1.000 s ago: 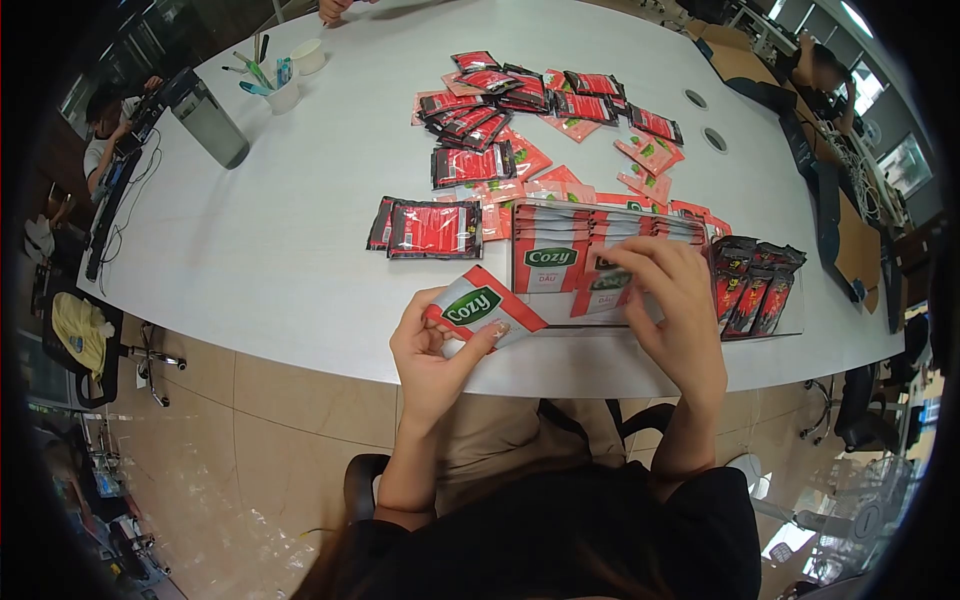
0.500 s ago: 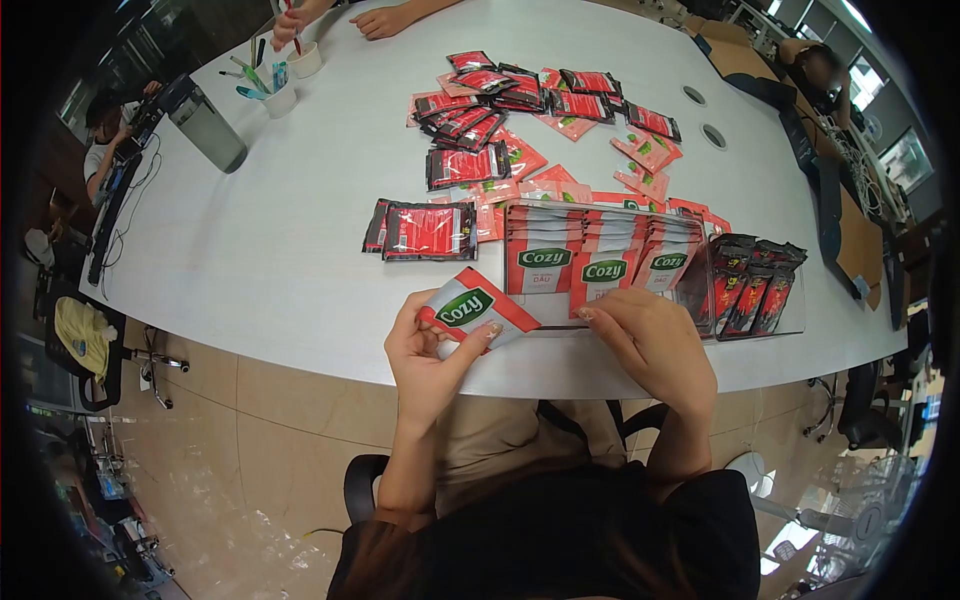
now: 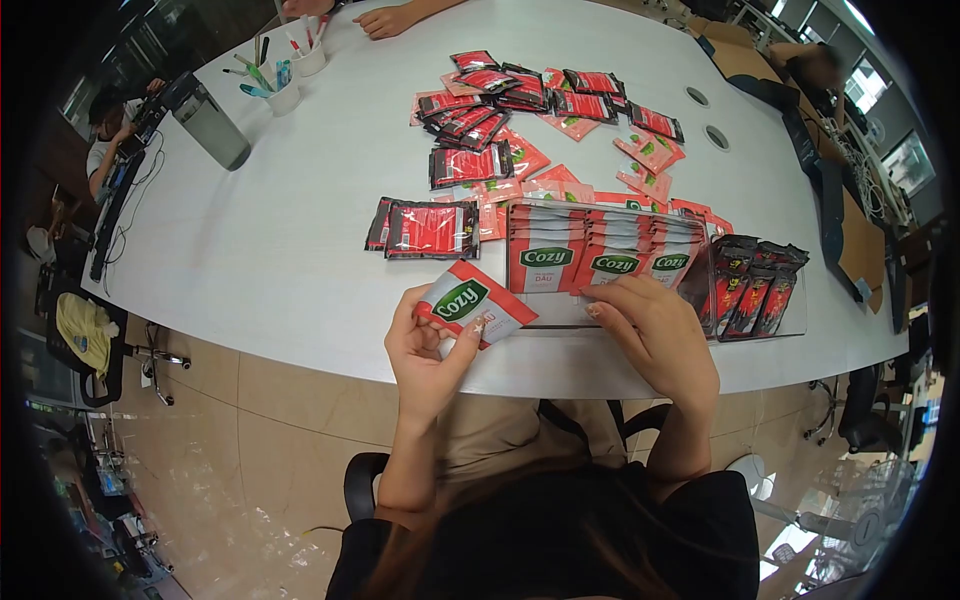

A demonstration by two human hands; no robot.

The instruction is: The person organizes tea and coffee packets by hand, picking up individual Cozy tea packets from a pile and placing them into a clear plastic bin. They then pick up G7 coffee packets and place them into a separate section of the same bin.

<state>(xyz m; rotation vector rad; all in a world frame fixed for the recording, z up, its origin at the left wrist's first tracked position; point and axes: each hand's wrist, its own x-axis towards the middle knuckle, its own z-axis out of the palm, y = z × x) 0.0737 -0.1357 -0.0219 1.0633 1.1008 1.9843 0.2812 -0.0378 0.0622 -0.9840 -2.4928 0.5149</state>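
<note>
My left hand (image 3: 425, 355) is closed on a red, white and green Cozy sachet (image 3: 475, 305), held tilted above the table's near edge, thumb on its front. My right hand (image 3: 655, 335) is at the front of a clear plastic organizer (image 3: 545, 312). Its curled fingers are at the lower edge of the middle Cozy sachet (image 3: 612, 265); the fingertips are partly hidden. Upright Cozy sachets (image 3: 545, 270) fill the left section in a row, with another row (image 3: 670, 264) to the right. Black-and-red sachets (image 3: 757, 295) stand in the organizer's right part.
Black-and-red packets (image 3: 433, 230) lie left of the organizer, with more packets (image 3: 475, 125) and pink sachets (image 3: 645, 150) scattered behind. A grey bottle (image 3: 210, 125) and pen cups (image 3: 283, 98) stand at the left. Another person's hand (image 3: 385, 22) rests on the far edge.
The middle Cozy sachet at my right hand has moved up and back, in line with its row. My left hand still holds its sachet, slightly turned. The other person's pen hand has drawn back.
</note>
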